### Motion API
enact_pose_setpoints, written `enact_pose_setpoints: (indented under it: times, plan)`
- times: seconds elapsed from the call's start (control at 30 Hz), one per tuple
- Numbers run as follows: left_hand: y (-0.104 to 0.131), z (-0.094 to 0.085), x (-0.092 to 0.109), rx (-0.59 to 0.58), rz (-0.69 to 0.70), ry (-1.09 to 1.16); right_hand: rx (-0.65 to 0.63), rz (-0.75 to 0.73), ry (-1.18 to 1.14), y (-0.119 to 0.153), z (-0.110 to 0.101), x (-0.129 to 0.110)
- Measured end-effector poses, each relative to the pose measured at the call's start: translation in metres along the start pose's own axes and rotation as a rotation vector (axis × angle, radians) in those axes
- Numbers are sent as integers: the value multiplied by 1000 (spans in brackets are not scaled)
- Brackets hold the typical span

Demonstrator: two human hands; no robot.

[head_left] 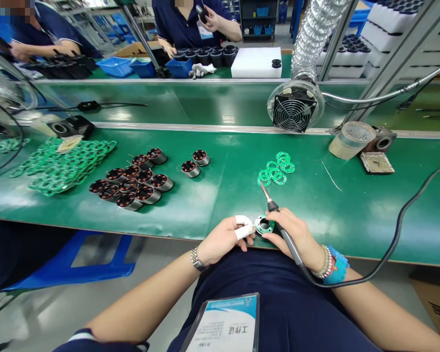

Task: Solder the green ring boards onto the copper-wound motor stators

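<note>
My left hand (227,237), with white covers on two fingers, pinches the left edge of a motor stator at the bench's front edge. A green ring-shaped circuit board (272,226) sits on top of this stator. In my right hand (298,232) lies a soldering iron (288,243), its tip pointing up and away toward several loose ring boards (278,177). The thumb and a finger of that hand also touch the right side of the held ring board. The stator's lower body is mostly hidden.
Stators with copper windings (128,185) stand in a group at left, with two more stators (189,168) apart. Stacked green board panels (64,166) lie farther left. A fan (294,113) stands behind; a tub (351,140) and sponge holder (377,163) are right. Co-workers sit opposite.
</note>
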State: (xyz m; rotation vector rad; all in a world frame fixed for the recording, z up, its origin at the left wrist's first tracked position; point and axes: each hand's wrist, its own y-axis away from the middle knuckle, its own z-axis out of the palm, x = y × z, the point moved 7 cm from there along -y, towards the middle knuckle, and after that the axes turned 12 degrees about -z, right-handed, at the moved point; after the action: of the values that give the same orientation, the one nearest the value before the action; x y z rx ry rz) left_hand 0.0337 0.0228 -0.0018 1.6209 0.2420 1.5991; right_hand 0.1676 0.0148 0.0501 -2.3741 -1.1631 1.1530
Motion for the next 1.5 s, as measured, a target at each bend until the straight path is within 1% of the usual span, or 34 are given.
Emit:
enact_pose_setpoints:
  times: [0.07,0.13,0.3,0.47,0.67,0.73,0.8,0.87,0.93,0.97,1.03,1.1,1.17,1.23,1.3,1.33,1.37,1.4,1.5]
  plan:
    - [3,-6,4,31,86,-73,9,-3,1,0,0,0]
    - [3,-10,8,53,146,-92,12,-4,7,0,0,1]
    - [-4,-9,14,48,221,-125,5,-1,8,1,0,1]
    - [-6,-4,11,49,203,-111,-6,6,12,0,0,0]
    - [-7,8,3,129,182,17,-14,3,26,-2,-1,0]
    - [-7,9,4,163,189,41,-24,6,27,-2,0,-1]
    - [-7,7,5,136,174,68,-29,15,23,-1,1,-1]
    - [-7,3,7,62,141,66,-25,26,17,0,1,0]
    - [-6,-5,12,53,149,-36,-15,28,7,0,1,1]
    - [-5,-9,16,81,183,-130,-12,29,-5,0,1,3]
    - [0,-14,25,177,295,-359,-17,29,-45,-1,-1,5]
    - [5,-12,30,264,401,-586,-46,43,-99,-2,-3,8]
    - [11,-7,31,336,474,-750,-62,57,-131,-3,-5,8]
    - [15,-3,29,371,499,-836,-49,55,-114,-3,-8,7]
    - [17,0,29,383,508,-849,-22,29,-70,-3,-9,3]
    - [17,0,29,375,499,-829,-13,18,-51,-3,-8,1]
    - [14,1,27,340,464,-779,-4,9,-37,-4,-7,0]
    - [9,1,25,282,400,-690,0,0,-29,-4,-5,-1]
    - [-5,3,9,66,122,-290,-5,-6,-19,-4,-1,-1]
